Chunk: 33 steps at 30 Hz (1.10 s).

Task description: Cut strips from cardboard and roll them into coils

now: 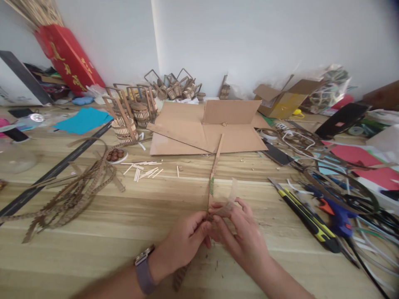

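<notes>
A long, narrow cardboard strip (214, 170) runs from my hands away toward the flat cardboard sheets (187, 128). My left hand (183, 241), with a watch on its wrist, pinches the strip's near end between thumb and fingers. My right hand (241, 234) is closed on the same end, and its fingers pull a thin layer of paper (232, 193) off the strip. Both hands hover just above the wooden table (124, 232) near its front edge.
A pile of corrugated strips (71, 195) lies at left, small wooden sticks (145, 168) and woven baskets (131, 116) behind it. A yellow-black utility knife (304, 216), a blue glue gun (336, 214), wires and coloured paper crowd the right.
</notes>
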### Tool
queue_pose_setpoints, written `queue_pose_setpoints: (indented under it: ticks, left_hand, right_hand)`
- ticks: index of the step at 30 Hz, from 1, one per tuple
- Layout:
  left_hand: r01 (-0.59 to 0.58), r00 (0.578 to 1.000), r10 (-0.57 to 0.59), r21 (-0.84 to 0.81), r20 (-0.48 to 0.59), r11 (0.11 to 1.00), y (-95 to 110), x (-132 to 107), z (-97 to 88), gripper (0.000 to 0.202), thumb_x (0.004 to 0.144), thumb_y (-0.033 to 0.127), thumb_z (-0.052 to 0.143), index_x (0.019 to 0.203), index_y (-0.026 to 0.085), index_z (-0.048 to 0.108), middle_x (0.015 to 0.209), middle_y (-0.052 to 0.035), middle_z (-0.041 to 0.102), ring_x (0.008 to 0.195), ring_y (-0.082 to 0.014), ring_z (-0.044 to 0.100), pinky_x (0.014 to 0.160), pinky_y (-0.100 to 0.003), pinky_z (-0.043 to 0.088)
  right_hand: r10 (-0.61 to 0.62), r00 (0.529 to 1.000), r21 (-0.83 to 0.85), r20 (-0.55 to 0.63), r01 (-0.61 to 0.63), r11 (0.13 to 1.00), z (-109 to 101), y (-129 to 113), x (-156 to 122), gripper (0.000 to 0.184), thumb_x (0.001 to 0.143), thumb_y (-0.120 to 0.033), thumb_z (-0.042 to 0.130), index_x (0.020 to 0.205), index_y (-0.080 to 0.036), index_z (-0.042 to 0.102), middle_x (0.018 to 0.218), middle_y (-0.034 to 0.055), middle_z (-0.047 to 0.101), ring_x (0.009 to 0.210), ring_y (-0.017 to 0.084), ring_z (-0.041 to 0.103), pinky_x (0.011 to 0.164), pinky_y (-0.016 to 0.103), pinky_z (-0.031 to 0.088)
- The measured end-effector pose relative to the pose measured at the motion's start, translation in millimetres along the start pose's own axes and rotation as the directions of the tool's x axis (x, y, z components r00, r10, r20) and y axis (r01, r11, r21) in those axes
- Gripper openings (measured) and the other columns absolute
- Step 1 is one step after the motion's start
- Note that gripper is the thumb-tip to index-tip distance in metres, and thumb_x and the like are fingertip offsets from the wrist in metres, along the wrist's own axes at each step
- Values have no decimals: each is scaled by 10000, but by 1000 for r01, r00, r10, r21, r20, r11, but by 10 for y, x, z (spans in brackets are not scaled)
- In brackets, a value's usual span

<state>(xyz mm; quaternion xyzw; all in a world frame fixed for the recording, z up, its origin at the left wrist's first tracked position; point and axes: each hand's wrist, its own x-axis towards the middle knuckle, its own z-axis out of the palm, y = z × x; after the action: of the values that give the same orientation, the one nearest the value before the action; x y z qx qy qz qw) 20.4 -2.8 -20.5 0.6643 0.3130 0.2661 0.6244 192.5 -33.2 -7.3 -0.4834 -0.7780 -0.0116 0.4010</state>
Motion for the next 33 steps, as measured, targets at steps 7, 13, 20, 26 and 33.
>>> queue_pose_setpoints:
  ticks: [7, 13, 20, 26, 33]
  left_hand:
    - [4, 999, -6, 36, 34, 999, 21, -16, 15, 430, 979, 491, 404, 1049, 132, 630, 835, -65, 694, 659, -152, 609, 634, -246, 470]
    - [33, 999, -33, 27, -7, 999, 48, 2, 19, 397, 960, 476, 455, 1008, 129, 644, 766, -45, 651, 682, -159, 598, 638, -243, 454]
    - [66, 997, -68, -94, -24, 993, -15, 28, 7, 453, 940, 552, 456, 1027, 142, 629, 738, -28, 621, 640, -155, 583, 618, -254, 467]
    - [60, 997, -62, -52, -36, 997, -36, 28, 4, 442, 948, 551, 440, 960, 147, 618, 723, -25, 619, 643, -152, 575, 625, -254, 465]
    - [20, 1000, -20, -16, 18, 1000, 19, -6, -1, 499, 942, 592, 407, 957, 135, 607, 745, -41, 618, 678, -166, 586, 650, -265, 473]
  right_hand:
    - [127, 990, 14, -55, -126, 992, -19, 24, 2, 97, 950, -236, 488, 933, -251, 582, 881, 26, 743, 870, 208, 662, 753, 341, 515]
    - [79, 995, 47, -59, -76, 996, -25, 8, 10, 86, 934, -209, 508, 936, -249, 583, 874, 16, 739, 909, 200, 662, 809, 342, 511]
    - [-29, 1000, 57, 4, 29, 998, 23, -21, 8, 97, 925, -171, 525, 977, -236, 575, 875, 22, 728, 827, 190, 676, 865, 398, 467]
    - [-22, 1000, 34, 14, 21, 999, 48, 10, -3, 97, 924, -166, 533, 953, -234, 596, 868, 22, 731, 806, 188, 686, 867, 402, 454]
    - [-6, 1000, 15, 15, 5, 1000, 6, 2, 16, 137, 923, -138, 495, 956, -253, 563, 854, 12, 746, 794, 186, 705, 894, 422, 459]
